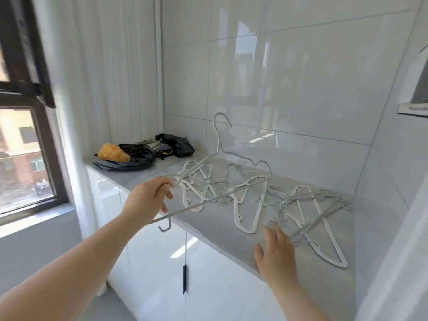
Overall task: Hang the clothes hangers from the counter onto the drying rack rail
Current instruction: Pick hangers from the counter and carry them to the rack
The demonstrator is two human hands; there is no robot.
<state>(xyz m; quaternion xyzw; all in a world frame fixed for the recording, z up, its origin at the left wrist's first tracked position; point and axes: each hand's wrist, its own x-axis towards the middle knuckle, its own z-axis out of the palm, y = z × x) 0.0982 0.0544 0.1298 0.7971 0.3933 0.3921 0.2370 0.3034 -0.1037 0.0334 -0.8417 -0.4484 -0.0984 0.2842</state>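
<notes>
Left grip [150,195] pinches a grey hanger [218,142] above the surface [220,230]; right grip [278,253], fingers straight, beside heaped hangers [249,230]. Orange lump [112,152] tops a black bag [139,156].

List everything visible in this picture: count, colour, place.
counter: one, pale grey, against the tiled wall
held hanger: one, grey, raised over the counter
loose hangers: tangled pile, count unclear, white, grey, pale green, on the counter
black bags: at least two, black, counter's far end
orange lump: one, orange-yellow, on a black bag
cabinet: one, white, under the counter
cord: one, dark, hanging before the cabinet
window: one, dark frame, far left
left hand: one, grips the held hanger
right hand: one, open, by the loose hangers
</notes>
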